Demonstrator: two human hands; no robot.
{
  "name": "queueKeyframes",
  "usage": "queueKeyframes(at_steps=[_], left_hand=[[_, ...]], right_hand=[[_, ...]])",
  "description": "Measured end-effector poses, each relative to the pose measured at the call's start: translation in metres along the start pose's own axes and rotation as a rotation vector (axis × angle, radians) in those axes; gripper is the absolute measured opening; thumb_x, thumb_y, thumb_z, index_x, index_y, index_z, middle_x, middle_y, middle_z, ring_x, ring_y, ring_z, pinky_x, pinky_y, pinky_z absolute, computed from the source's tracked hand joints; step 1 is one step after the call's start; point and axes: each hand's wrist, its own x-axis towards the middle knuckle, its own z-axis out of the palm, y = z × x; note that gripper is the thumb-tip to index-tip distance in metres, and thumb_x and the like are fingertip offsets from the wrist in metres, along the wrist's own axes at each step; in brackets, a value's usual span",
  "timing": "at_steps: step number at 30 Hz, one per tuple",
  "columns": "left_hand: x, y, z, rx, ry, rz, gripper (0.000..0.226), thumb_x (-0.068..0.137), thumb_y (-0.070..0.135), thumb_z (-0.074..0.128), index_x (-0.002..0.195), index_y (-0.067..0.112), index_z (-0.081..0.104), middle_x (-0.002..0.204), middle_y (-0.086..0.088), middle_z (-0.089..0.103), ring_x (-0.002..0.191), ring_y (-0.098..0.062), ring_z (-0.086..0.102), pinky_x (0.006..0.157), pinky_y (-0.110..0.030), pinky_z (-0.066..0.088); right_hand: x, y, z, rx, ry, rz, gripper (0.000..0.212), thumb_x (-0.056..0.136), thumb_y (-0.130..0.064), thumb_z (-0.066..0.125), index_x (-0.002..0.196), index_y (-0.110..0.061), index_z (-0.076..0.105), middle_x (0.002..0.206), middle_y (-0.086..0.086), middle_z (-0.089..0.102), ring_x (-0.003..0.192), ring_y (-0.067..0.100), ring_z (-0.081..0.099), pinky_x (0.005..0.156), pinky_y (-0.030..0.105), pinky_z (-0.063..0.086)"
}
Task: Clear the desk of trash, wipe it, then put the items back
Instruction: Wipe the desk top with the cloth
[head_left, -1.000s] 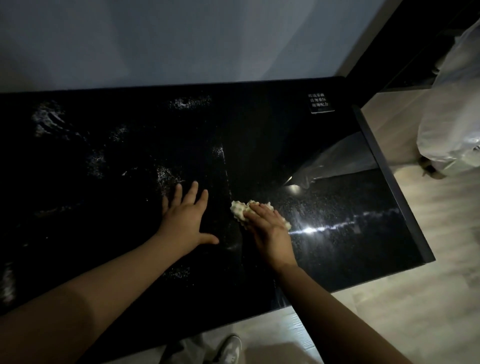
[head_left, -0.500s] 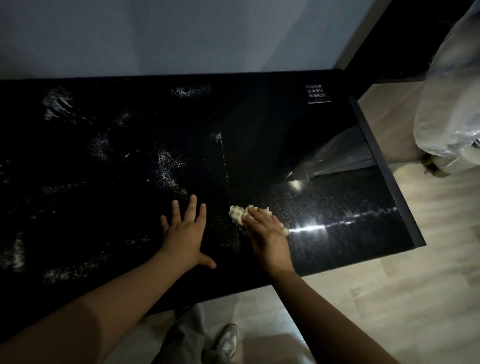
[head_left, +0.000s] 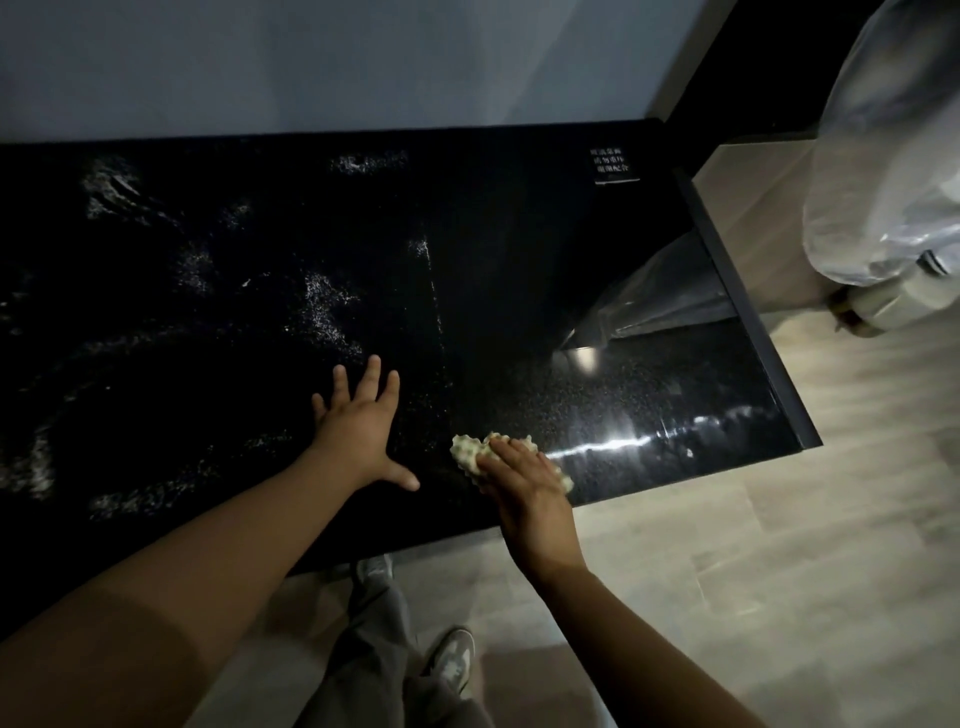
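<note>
A: Where's the cloth (head_left: 466, 453) rn?

B: On the black desk (head_left: 519, 234), near its front edge, right of centre. R hand (head_left: 532, 493) lies flat on it, fingers straight & close together, pressing down. The pale bumpy edge sticks out on the left past the fingertips, and a bit shows at the right too.

A: L hand (head_left: 358, 431)?

B: Flat on the desktop just left of the cloth, not touching it. Fingers spread, thumb out sideways toward the cloth. Holds nothing.

A: Diff vs 1 s ago?

B: Cloth & R hand have slid back toward the person. Then the cloth was level w/ the L knuckles, now it's level w/ the L thumb. The R wrist now hangs past the front edge. L hand kept its spread pose on approx the same spot. View has tipped down too: more floor (head_left: 779, 545), and a grey trouser leg (head_left: 374, 644) & a shoe (head_left: 454, 660) show more fully below the edge.

A: Desk surface?

B: Whitish smears (head_left: 327, 301) over the left & middle. The right part looks glossy, w/ a bright light streak (head_left: 613, 446) just right of the cloth. Small label (head_left: 613, 166) w/ white text at the back right corner, too small to read. Clear plastic bag (head_left: 893, 156) sits off to the right, apart from the desk.
</note>
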Motion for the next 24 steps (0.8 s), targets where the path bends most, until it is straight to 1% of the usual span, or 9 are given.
queueKeyframes(at_steps=[4, 8, 10, 12, 15, 17, 20, 22, 24], left_hand=[[-0.005, 0.004, 0.002, 0.016, 0.029, -0.024, 0.133, 0.06, 0.06, 0.079, 0.152, 0.022, -0.008, 0.157, -0.004, -0.025, 0.144, -0.04, -0.017, 0.117, -0.058, 0.005], [-0.018, 0.006, 0.012, 0.021, 0.1, -0.047, 0.121, 0.069, 0.062, 0.073, 0.153, 0.02, -0.004, 0.16, -0.005, -0.015, 0.146, -0.036, -0.013, 0.117, -0.058, 0.004], [-0.026, 0.006, 0.019, 0.024, 0.14, -0.048, 0.115, 0.073, 0.062, 0.068, 0.153, 0.02, -0.002, 0.16, -0.005, -0.013, 0.146, -0.035, -0.012, 0.117, -0.058, 0.004], [-0.035, 0.007, 0.025, 0.026, 0.165, -0.045, 0.111, 0.076, 0.062, 0.066, 0.153, 0.02, -0.002, 0.16, -0.004, -0.013, 0.146, -0.034, -0.012, 0.117, -0.057, 0.003], [-0.049, 0.011, 0.033, 0.015, 0.171, -0.041, 0.11, 0.077, 0.062, 0.065, 0.153, 0.021, -0.002, 0.16, -0.004, -0.013, 0.146, -0.033, -0.012, 0.117, -0.056, 0.002], [-0.06, 0.012, 0.037, -0.001, 0.173, -0.039, 0.109, 0.076, 0.061, 0.065, 0.153, 0.023, -0.002, 0.16, -0.003, -0.014, 0.146, -0.033, -0.013, 0.117, -0.056, 0.001], [-0.076, 0.013, 0.038, -0.01, 0.168, -0.035, 0.109, 0.076, 0.061, 0.066, 0.153, 0.024, -0.002, 0.16, -0.003, -0.015, 0.146, -0.033, -0.013, 0.118, -0.056, 0.003], [-0.084, 0.013, 0.036, -0.011, 0.171, -0.037, 0.108, 0.077, 0.061, 0.065, 0.153, 0.023, -0.002, 0.16, -0.003, -0.014, 0.147, -0.033, -0.011, 0.118, -0.056, 0.004], [-0.091, 0.012, 0.033, -0.028, 0.167, -0.036, 0.106, 0.078, 0.061, 0.065, 0.153, 0.022, 0.0, 0.161, -0.003, -0.011, 0.147, -0.032, -0.01, 0.118, -0.055, 0.004]], right_hand=[[-0.024, -0.003, -0.001, -0.003, 0.011, 0.006, 0.033, 0.094, -0.038, 0.047, 0.12, -0.029, 0.065, 0.137, -0.007, 0.055, 0.131, 0.014, 0.046, 0.113, 0.032, 0.027], [-0.043, -0.002, -0.005, 0.013, 0.001, -0.014, 0.031, 0.093, -0.038, 0.051, 0.118, -0.028, 0.066, 0.134, -0.006, 0.058, 0.126, 0.016, 0.05, 0.107, 0.034, 0.039], [-0.05, -0.001, -0.009, 0.009, -0.02, -0.021, 0.033, 0.092, -0.038, 0.05, 0.118, -0.027, 0.067, 0.133, -0.005, 0.059, 0.124, 0.017, 0.053, 0.105, 0.034, 0.041], [-0.056, -0.003, -0.013, 0.029, -0.034, -0.006, 0.034, 0.092, -0.037, 0.049, 0.117, -0.025, 0.068, 0.131, -0.003, 0.061, 0.122, 0.018, 0.054, 0.105, 0.03, 0.04], [-0.066, -0.004, -0.02, 0.056, -0.07, 0.027, 0.031, 0.087, -0.022, 0.058, 0.116, -0.022, 0.069, 0.131, 0.0, 0.061, 0.121, 0.018, 0.053, 0.103, 0.02, 0.035], [-0.07, -0.005, -0.026, 0.068, -0.086, 0.051, 0.032, 0.084, -0.013, 0.063, 0.114, -0.021, 0.071, 0.127, 0.001, 0.063, 0.116, 0.017, 0.056, 0.101, 0.017, 0.038], [-0.075, -0.008, -0.039, 0.064, -0.072, 0.065, 0.034, 0.083, -0.008, 0.062, 0.114, -0.02, 0.071, 0.123, 0.001, 0.065, 0.112, 0.018, 0.06, 0.097, 0.017, 0.042], [-0.074, -0.011, -0.049, 0.091, -0.047, 0.068, 0.035, 0.085, -0.01, 0.06, 0.116, -0.023, 0.07, 0.124, -0.002, 0.065, 0.112, 0.016, 0.061, 0.096, 0.022, 0.047], [-0.069, -0.014, -0.058, 0.121, -0.016, 0.059, 0.033, 0.087, -0.011, 0.059, 0.116, -0.022, 0.07, 0.123, -0.004, 0.066, 0.108, 0.013, 0.063, 0.091, 0.025, 0.051]])
